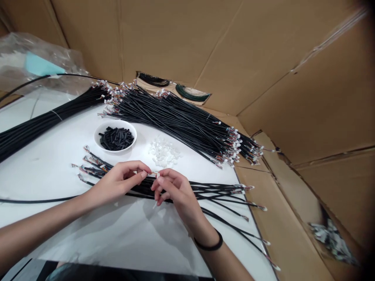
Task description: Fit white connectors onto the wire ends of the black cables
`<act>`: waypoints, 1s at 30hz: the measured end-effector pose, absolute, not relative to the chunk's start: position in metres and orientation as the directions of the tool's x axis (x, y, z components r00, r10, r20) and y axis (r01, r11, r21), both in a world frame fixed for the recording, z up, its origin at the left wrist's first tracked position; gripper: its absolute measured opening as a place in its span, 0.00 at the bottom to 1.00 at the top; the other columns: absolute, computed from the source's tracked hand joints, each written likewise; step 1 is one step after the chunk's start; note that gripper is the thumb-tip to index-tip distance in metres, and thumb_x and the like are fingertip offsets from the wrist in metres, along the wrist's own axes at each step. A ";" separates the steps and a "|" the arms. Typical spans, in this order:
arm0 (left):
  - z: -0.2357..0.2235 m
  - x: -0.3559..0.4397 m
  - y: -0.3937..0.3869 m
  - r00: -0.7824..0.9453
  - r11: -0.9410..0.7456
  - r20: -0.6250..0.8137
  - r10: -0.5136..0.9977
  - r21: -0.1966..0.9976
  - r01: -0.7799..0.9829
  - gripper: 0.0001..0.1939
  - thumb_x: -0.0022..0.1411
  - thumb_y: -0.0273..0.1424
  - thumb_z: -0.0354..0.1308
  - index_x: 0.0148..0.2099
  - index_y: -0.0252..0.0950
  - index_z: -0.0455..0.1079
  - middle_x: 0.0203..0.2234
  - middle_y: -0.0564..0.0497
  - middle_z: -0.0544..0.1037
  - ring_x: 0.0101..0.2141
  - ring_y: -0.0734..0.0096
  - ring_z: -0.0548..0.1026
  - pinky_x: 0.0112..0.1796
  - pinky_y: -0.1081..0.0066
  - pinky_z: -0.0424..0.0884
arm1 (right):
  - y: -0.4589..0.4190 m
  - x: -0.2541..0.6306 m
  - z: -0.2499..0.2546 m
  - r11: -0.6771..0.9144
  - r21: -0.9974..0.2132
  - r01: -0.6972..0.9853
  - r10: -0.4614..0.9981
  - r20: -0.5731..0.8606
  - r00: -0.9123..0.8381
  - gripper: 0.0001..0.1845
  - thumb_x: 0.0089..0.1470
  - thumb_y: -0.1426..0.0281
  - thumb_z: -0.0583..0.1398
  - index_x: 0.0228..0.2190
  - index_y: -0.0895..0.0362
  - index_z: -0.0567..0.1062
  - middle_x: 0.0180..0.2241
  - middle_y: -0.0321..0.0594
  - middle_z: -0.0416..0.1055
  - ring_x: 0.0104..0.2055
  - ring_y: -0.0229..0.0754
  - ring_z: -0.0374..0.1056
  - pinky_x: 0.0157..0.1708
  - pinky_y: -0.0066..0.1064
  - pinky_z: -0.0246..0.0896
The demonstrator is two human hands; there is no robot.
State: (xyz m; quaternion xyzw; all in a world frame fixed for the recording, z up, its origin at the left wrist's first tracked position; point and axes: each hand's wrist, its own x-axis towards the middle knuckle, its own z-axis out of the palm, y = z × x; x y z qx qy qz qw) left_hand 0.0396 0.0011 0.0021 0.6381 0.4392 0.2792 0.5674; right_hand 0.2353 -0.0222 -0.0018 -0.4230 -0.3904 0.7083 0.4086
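Pinching a small white connector between their fingertips, the left hand and right hand meet above a white-covered desk, both grips pressed together on it. The connector's long axis lies roughly left to right, in the narrow gap between the two grips; any marking on it is too small to read. Loose black cables run beneath both hands, fanning out toward the right. Beyond them sit a white bowl of short black tubes, a scatter of white plastic pieces, and a large bundle of black cables.
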 end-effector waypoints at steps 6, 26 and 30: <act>-0.001 0.041 -0.001 0.443 0.083 -0.138 0.886 0.987 0.141 0.12 0.65 0.40 0.56 0.43 0.35 0.69 0.23 0.57 0.69 0.21 0.79 0.60 0.21 0.79 0.54 | -0.025 0.232 -0.007 -0.446 -0.857 -0.256 0.863 -0.337 -0.376 0.15 0.52 0.59 0.64 0.25 0.59 0.74 0.19 0.32 0.69 0.17 0.32 0.63 0.15 0.23 0.63; 0.001 0.042 -0.004 0.454 0.092 -0.109 0.884 0.994 0.060 0.07 0.66 0.32 0.55 0.35 0.36 0.68 0.21 0.59 0.68 0.17 0.84 0.58 0.17 0.81 0.53 | -0.028 0.229 -0.012 -0.460 -0.867 -0.192 0.865 -0.387 -0.320 0.07 0.43 0.71 0.60 0.26 0.60 0.77 0.19 0.32 0.68 0.13 0.29 0.55 0.10 0.20 0.52; 0.003 0.042 -0.002 0.456 0.067 -0.098 0.885 0.994 0.084 0.09 0.66 0.32 0.55 0.33 0.35 0.70 0.21 0.58 0.68 0.17 0.83 0.58 0.17 0.80 0.53 | -0.028 0.230 -0.012 -0.472 -0.864 -0.177 0.855 -0.399 -0.333 0.06 0.45 0.68 0.63 0.25 0.59 0.75 0.18 0.32 0.69 0.12 0.28 0.54 0.09 0.20 0.52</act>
